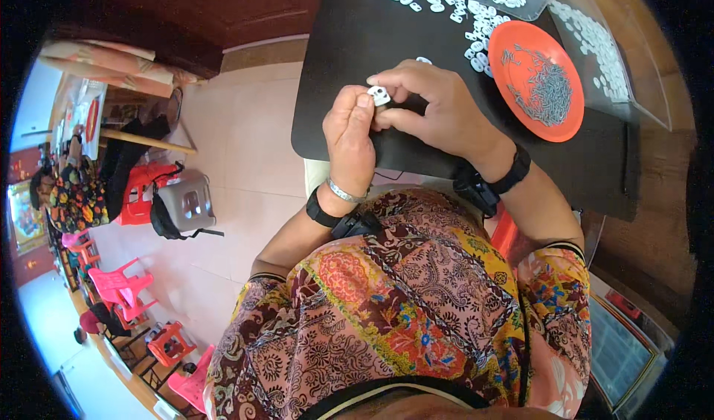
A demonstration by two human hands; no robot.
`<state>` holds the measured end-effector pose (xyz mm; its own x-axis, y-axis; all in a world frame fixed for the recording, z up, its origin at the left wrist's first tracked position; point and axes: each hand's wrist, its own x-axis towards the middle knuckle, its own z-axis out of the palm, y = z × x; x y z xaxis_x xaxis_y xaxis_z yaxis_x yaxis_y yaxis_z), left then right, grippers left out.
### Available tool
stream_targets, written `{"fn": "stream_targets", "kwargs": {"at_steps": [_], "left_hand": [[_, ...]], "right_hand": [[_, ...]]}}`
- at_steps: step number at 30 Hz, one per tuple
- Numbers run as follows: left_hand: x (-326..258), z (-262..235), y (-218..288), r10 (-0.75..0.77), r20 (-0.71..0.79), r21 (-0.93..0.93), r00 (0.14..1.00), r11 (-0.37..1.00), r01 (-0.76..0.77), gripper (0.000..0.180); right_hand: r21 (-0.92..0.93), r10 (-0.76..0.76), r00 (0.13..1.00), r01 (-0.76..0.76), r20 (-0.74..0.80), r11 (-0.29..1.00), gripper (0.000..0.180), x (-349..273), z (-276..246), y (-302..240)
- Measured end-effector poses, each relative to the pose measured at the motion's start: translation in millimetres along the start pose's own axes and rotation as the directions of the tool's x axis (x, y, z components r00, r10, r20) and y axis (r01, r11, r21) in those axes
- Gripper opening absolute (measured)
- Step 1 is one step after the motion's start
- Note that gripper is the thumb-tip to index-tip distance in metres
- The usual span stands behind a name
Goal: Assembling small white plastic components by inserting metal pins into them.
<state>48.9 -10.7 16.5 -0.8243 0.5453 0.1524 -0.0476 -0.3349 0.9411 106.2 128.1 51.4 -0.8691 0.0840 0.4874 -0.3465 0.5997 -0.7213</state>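
Note:
In front of me, above the near edge of the dark table [349,48], a small white plastic piece [380,93] with dark holes sits between my hands. My left hand [349,130] is closed, pinching its left side between thumb and finger. My right hand [439,104] curves round its right side, thumb and forefinger bent in against it. Whether those fingers also hold something smaller cannot be seen. Right of my hands lies an orange plate [512,34] with a heap of small grey screws [549,93].
Many loose white pieces [476,44] lie beyond and beside the plate. A clear bin [532,7] at the back holds more, and others lie in a clear container [599,55] at the right. Left, on the tiled floor, stand a grey stool [190,200] and pink chairs [119,286].

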Motion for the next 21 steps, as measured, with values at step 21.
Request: {"fn": "stream_targets", "kwargs": {"at_steps": [21], "left_hand": [[0.7, -4.7, -1.7, -0.018, 0.088, 0.151, 0.996, 0.988, 0.004, 0.022]], "right_hand": [[0.334, 0.332, 0.920, -0.386, 0.207, 0.860, 0.025, -3.9, -4.4, -2.9]]}}
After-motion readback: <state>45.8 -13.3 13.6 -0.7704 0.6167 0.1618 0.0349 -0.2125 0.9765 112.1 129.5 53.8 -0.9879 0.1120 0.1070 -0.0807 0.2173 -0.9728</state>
